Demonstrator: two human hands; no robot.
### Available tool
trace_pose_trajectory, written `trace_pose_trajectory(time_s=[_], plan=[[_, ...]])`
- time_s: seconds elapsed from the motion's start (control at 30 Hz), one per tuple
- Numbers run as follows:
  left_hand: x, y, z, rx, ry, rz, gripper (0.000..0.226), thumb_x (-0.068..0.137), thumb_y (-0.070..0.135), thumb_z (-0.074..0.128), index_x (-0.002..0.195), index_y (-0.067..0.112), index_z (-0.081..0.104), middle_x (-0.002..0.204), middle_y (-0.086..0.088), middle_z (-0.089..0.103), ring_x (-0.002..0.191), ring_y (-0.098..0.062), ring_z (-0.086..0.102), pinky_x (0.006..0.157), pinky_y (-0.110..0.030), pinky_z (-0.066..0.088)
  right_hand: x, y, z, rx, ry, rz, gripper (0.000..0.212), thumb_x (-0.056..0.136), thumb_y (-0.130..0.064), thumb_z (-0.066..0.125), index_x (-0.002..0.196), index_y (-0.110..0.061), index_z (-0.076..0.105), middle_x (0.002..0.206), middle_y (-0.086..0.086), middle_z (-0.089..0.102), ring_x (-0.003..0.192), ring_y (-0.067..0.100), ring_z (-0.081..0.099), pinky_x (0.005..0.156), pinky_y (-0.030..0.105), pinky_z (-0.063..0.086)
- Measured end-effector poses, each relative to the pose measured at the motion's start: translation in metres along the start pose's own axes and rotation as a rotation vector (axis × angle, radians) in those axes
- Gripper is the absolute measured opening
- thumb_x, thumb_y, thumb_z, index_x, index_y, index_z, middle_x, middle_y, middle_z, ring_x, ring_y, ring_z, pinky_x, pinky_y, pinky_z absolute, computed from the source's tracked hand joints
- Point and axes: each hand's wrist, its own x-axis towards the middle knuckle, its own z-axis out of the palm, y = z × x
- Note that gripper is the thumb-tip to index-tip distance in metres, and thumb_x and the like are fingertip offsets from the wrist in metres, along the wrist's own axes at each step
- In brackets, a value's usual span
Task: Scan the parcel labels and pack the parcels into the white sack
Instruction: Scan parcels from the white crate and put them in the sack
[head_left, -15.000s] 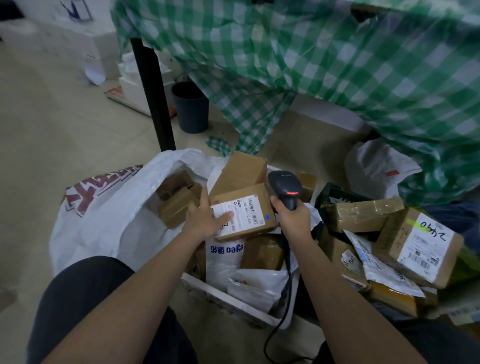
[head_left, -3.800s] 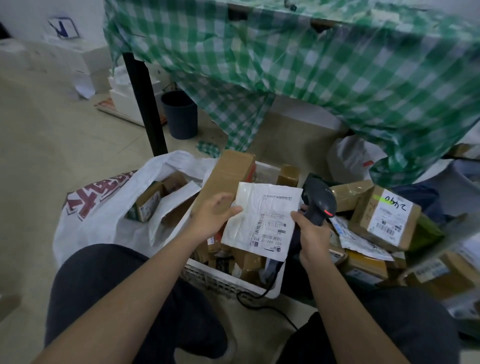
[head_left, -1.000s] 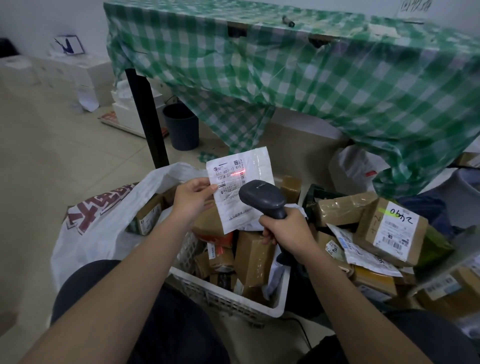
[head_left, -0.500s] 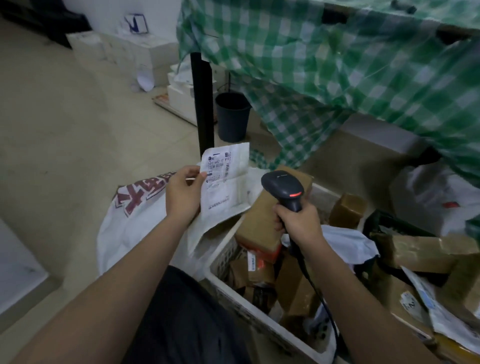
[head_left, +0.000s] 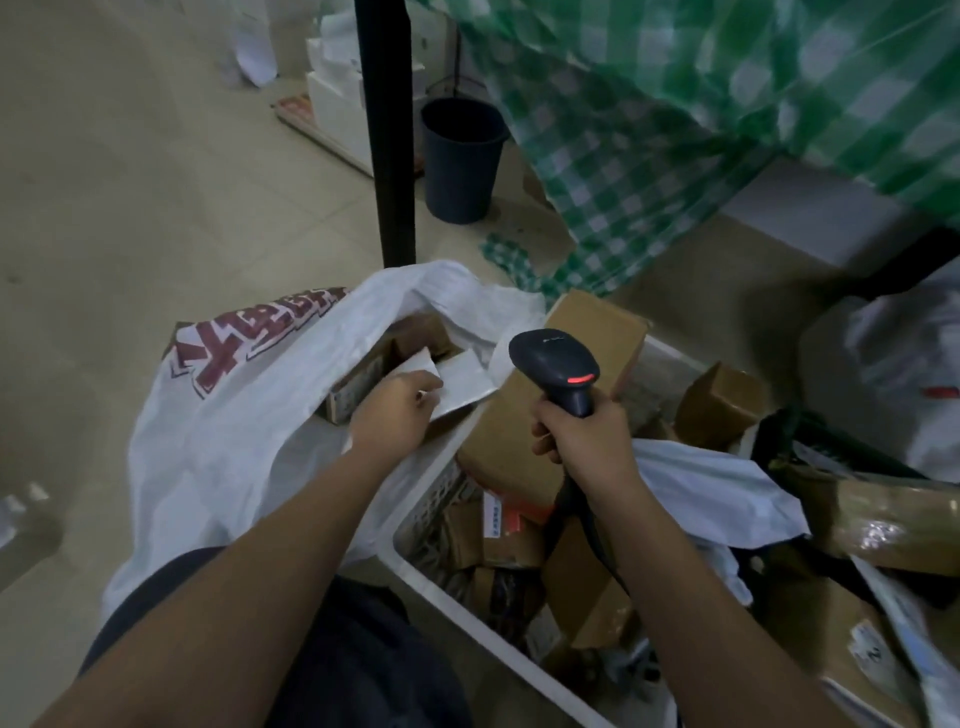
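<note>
- Left hand (head_left: 397, 415) pinches flat white mailer (head_left: 457, 382) by its near edge, at the mouth of the white sack (head_left: 249, 410), over cardboard parcels (head_left: 363, 384) inside.
- Right hand (head_left: 582, 441) is wrapped round the handle of the black scanner (head_left: 553, 361), red light on, above the white crate (head_left: 467, 582).
- Mailer looks light, thin and floppy, slick plastic skin; likely bends if held by one corner, so grip along an edge or support underneath.
- Brown boxes (head_left: 722, 405) in the crate look stiff, best held by opposite sides.
- Many parcels remain in the crate and beside its right edge.
</note>
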Motion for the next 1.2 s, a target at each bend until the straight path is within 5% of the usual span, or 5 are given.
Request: trace_pose_trajectory(time_s=[0.27,0.4,0.53,1.0,1.2], plan=[[-0.010,0.068,0.026,-0.167,-0.057,0.124,0.023,0.092,0.021,0.061,0.113,0.014,0.068,0.116,-0.003,0.067,0.106,-0.020,0.062,0.093,-0.037,0.049,-0.024,0.019,-0.070,0.054,0.165,0.061,0.015,0.083,-0.010,0.067,0.075,0.001,0.061,0.065,0.018,0.064,0.049,0.016,0.060,0.051,0.028,0.044],[-0.027,0.106,0.055,-0.104,-0.158,0.238,0.029,0.092,0.022,0.063,0.119,0.012,0.065,0.121,-0.003,0.063,0.110,-0.016,0.059,0.087,-0.021,0.042,-0.046,0.037,-0.110,0.071,0.227,0.093,0.005,0.085,-0.011,0.066,0.085,-0.009,0.062,0.067,0.008,0.065,0.050,0.015,0.061,0.048,0.025,0.045],[-0.042,0.137,0.089,-0.093,-0.384,0.355,0.041,0.087,0.033,0.067,0.123,0.015,0.062,0.125,-0.005,0.062,0.113,-0.020,0.058,0.096,-0.036,0.047,-0.063,0.053,-0.145,0.129,0.312,0.117,0.006,0.084,-0.011,0.067,0.081,-0.009,0.062,0.067,0.011,0.066,0.052,0.020,0.062,0.052,0.029,0.044],[-0.070,0.191,0.161,0.784,-0.298,0.705,0.069,0.089,0.038,0.057,0.145,0.016,0.025,0.140,-0.009,0.042,0.124,-0.031,0.044,0.099,-0.043,0.040,-0.070,0.075,-0.200,0.189,0.380,0.107,0.006,0.081,-0.012,0.066,0.078,-0.007,0.063,0.066,0.009,0.067,0.060,0.025,0.067,0.055,0.032,0.048],[-0.057,0.209,0.135,0.297,-0.285,0.528,0.065,0.078,0.037,0.064,0.133,0.013,0.040,0.126,-0.011,0.052,0.112,-0.033,0.052,0.087,-0.044,0.048,-0.072,0.078,-0.213,0.255,0.432,0.084,0.016,0.081,-0.012,0.069,0.066,-0.008,0.064,0.060,0.011,0.065,0.054,0.025,0.064,0.059,0.038,0.049]])
